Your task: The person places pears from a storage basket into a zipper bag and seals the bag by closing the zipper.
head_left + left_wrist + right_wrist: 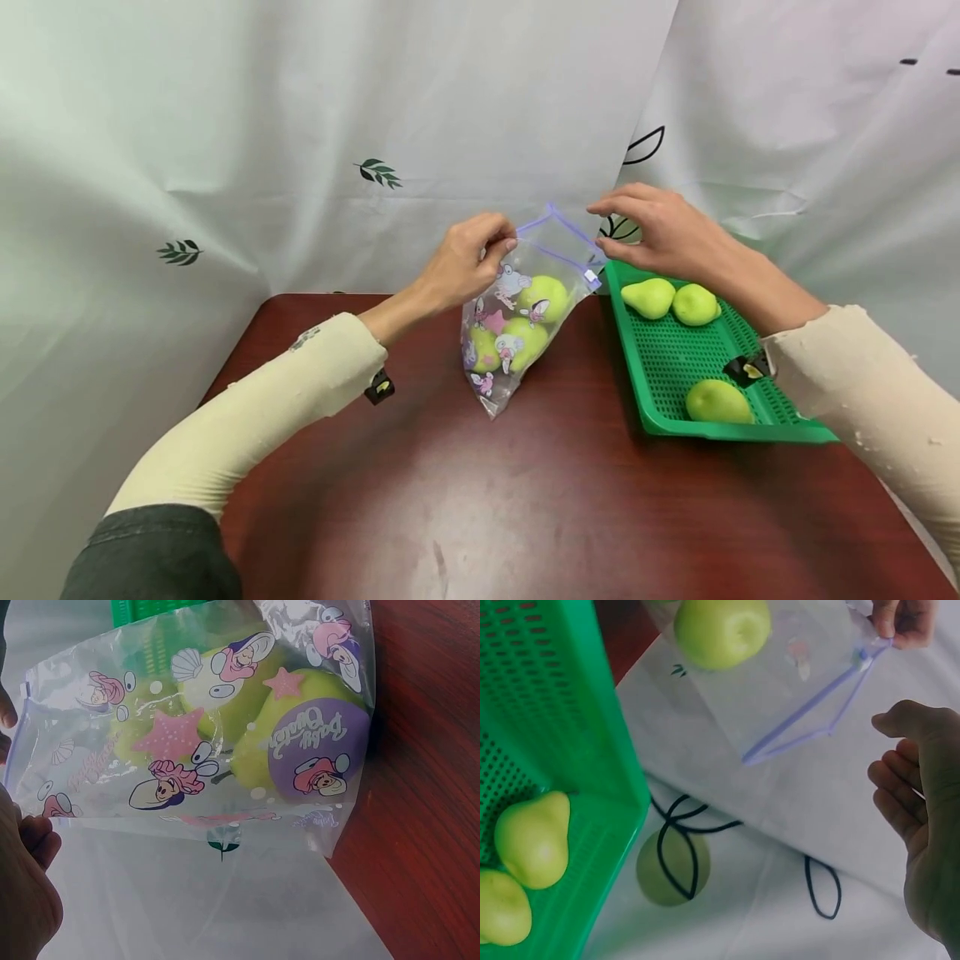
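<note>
My left hand (472,254) pinches the left side of the mouth of a clear zip bag (217,799), printed with pink starfish and cartoon oysters. Its purple-edged mouth (802,712) gapes, and a white slider (591,276) sits at the right end. Three yellow-green pears (543,298) show through the plastic, low in the bag. My right hand (660,229) is beside the mouth's right corner, fingers loosely bent and thumb apart from them, holding nothing. In the right wrist view a gap separates it from the purple edge.
A green plastic basket (636,367) with perforated sides stands on the right, under my right forearm. Two pears (649,297) lie at its far end and another pear (718,402) at its near end. Behind the dark red table (465,500) hangs a pale curtain (450,108) with leaf prints.
</note>
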`<state>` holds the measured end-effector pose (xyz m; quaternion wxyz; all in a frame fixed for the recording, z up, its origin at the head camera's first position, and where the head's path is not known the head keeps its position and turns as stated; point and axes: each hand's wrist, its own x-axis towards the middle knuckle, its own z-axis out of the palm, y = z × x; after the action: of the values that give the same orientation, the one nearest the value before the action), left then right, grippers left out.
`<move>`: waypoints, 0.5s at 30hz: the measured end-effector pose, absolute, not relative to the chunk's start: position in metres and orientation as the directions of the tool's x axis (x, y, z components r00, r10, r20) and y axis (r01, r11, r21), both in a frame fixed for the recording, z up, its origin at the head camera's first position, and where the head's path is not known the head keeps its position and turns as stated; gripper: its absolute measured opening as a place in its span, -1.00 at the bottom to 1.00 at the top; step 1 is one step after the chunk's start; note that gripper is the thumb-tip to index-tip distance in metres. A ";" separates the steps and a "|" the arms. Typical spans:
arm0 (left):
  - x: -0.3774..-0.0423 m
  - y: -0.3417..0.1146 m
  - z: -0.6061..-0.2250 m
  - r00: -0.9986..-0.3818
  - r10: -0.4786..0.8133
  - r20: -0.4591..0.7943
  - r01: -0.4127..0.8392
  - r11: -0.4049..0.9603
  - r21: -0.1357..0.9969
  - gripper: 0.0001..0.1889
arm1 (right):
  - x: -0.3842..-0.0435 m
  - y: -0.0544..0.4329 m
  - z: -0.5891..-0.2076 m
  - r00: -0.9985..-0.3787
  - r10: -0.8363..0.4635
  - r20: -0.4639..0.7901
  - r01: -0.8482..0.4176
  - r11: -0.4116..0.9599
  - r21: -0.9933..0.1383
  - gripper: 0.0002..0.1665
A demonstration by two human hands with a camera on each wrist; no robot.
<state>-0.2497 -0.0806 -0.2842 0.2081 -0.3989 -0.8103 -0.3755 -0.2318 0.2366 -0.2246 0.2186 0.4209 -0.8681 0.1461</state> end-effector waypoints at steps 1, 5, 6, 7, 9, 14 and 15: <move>-0.250 -0.081 -0.285 -0.597 0.489 0.636 0.802 0.399 0.445 -0.88 | -0.232 0.239 -0.226 -0.557 -0.664 0.500 -0.790 0.609 -0.071 -0.49; -0.249 -0.082 -0.284 -0.599 0.488 0.635 0.800 0.404 0.445 -0.88 | -0.236 0.251 -0.231 -0.595 -0.640 0.486 -0.766 0.634 -0.104 -0.49; -0.248 -0.083 -0.284 -0.601 0.489 0.632 0.799 0.404 0.447 -0.88 | -0.237 0.254 -0.232 -0.611 -0.633 0.475 -0.757 0.642 -0.117 -0.51; -0.248 -0.083 -0.283 -0.601 0.489 0.632 0.798 0.403 0.448 -0.88 | -0.237 0.258 -0.232 -0.632 -0.625 0.457 -0.744 0.654 -0.134 -0.52; -0.246 -0.083 -0.282 -0.603 0.489 0.631 0.797 0.403 0.450 -0.88 | -0.239 0.266 -0.234 -0.681 -0.606 0.411 -0.707 0.689 -0.156 -0.55; -0.245 -0.084 -0.281 -0.601 0.486 0.634 0.798 0.404 0.447 -0.89 | -0.249 0.288 -0.241 -0.787 -0.551 0.277 -0.605 0.776 -0.178 -0.54; -0.246 -0.084 -0.281 -0.600 0.487 0.635 0.799 0.405 0.445 -0.89 | -0.251 0.293 -0.242 -0.806 -0.539 0.246 -0.584 0.792 -0.178 -0.52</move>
<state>-0.2457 -0.0836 -0.2809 0.2080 -0.3957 -0.8121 -0.3752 -0.2507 0.2926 -0.2424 0.0916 0.2981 -0.9421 0.1235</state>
